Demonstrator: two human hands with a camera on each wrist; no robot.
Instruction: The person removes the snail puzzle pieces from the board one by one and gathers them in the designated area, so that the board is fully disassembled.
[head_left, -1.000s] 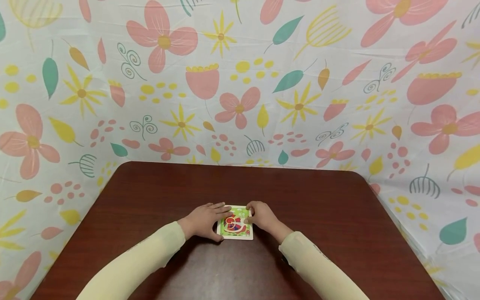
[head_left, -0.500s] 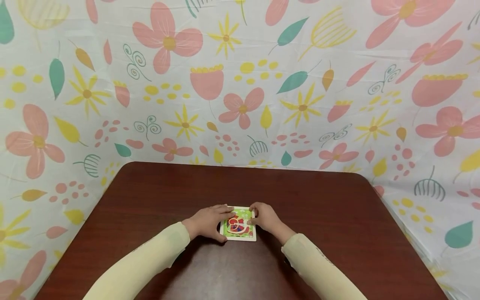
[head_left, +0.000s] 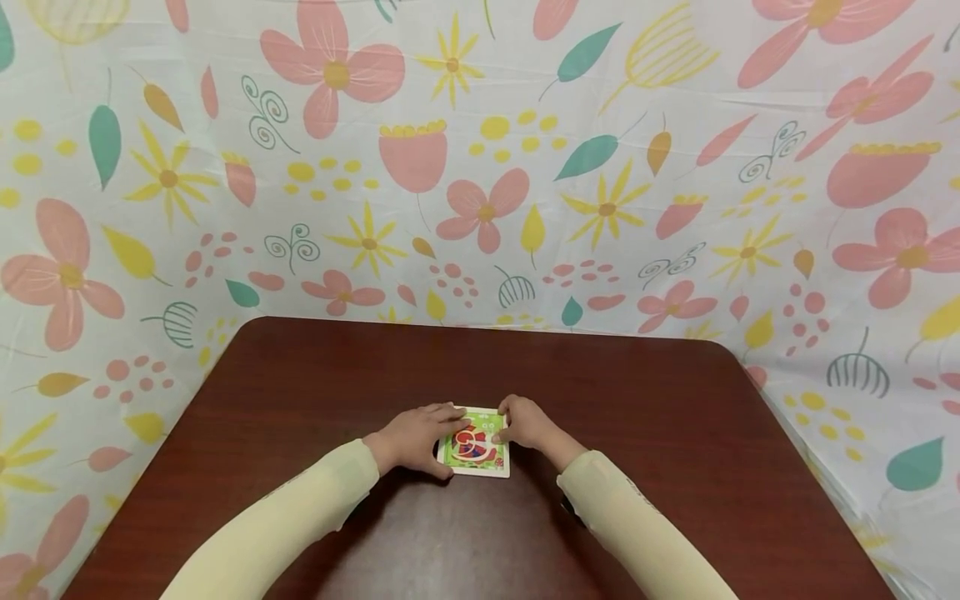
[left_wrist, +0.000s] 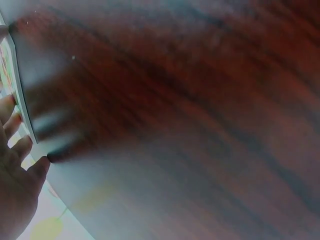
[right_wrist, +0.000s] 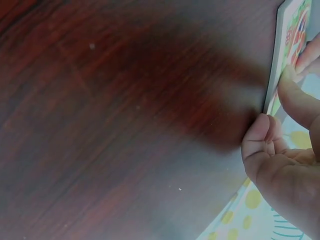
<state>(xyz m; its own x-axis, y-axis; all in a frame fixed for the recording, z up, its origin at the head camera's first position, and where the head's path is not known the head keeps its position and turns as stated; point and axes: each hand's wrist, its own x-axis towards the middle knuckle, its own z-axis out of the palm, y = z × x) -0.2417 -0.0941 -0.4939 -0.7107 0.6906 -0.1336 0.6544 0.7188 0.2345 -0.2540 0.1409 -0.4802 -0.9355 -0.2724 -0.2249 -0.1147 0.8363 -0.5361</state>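
Observation:
A small square puzzle board with a white border and a red snail-like picture on green lies flat on the table. My left hand rests along its left side. Its fingers lie extended over the upper left part, and the thumb touches the lower left corner. On the opposite side, my right hand holds the upper right edge. In the right wrist view, the thumb presses on the board's face while curled fingers meet the corner. Only the rim of the board shows in the left wrist view.
The dark red-brown wooden table extends around the board, with rounded far corners. A white cloth printed with flowers and leaves hangs behind the table and along both sides.
The head view shifts slightly. Both hands and the puzzle board keep nearly the same positions relative to each other, with no clear change of hold.

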